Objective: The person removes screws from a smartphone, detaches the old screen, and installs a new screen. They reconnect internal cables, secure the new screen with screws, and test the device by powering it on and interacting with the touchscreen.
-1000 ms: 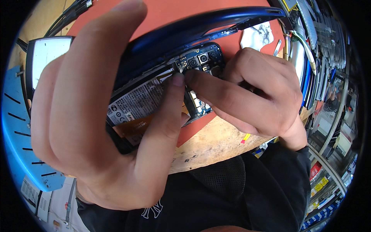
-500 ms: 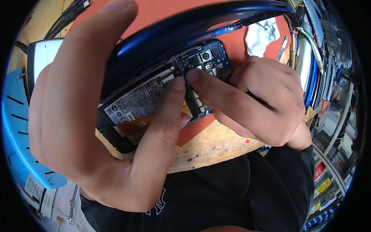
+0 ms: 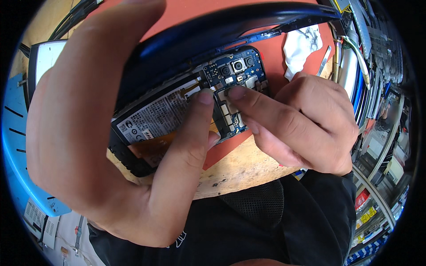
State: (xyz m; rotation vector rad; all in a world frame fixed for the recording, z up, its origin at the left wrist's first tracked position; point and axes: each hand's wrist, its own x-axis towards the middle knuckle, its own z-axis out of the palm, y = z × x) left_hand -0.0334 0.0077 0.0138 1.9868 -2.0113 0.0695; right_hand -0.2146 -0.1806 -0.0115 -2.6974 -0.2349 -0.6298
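An opened smartphone (image 3: 159,113) lies slanted in front of me, its labelled battery and blue circuit board (image 3: 217,71) bare. Its glossy dark-blue back cover (image 3: 191,37) stands tilted up along the far side. My left hand (image 3: 93,146) arches around the left end, fingers up by the cover and thumb pressing at the battery's right edge beside a small connector. My right hand (image 3: 306,119) has its index fingertip on the circuit board, other fingers curled; its thumb sits by the board's near edge. Camera modules (image 3: 238,66) show at the board's far end. An orange flex cable (image 3: 151,146) crosses the battery.
Under the phone is a red mat (image 3: 284,55) on a wooden table (image 3: 239,166). A crumpled white tissue (image 3: 301,46) and a thin metal tool (image 3: 324,60) lie beyond my right hand. Tools and shelves crowd the right side; a blue slotted object (image 3: 22,164) stands at left.
My right index fingertip has slid rightward along the circuit board, away from my left thumb, uncovering the connector. My left thumb keeps its place; the back cover has shifted slightly.
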